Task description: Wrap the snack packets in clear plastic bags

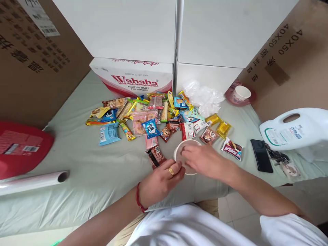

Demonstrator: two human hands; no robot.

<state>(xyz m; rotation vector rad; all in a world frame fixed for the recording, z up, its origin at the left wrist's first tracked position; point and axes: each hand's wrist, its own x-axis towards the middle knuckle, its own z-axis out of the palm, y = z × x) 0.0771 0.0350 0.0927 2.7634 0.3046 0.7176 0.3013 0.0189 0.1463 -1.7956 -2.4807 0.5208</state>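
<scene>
- Two hands at the near table edge: left hand [161,180], gold ring and red wrist cord, fingers curled against the rim of one round white paper cup [182,152]; right hand [202,160] lies over the cup, fingers bent on its far rim. What the fingers grip inside cannot be told.
- Cup stands upright on the pale green table cloth [102,171], mouth up, just before the snack pile.
- One heap of small wrapped snack packets [153,119], too many to count.
- One black phone [261,155] right; one clear film roll [33,182] left; open cloth between.
- One second white paper cup [242,93] far right, beside the stacked white boxes [133,78].
</scene>
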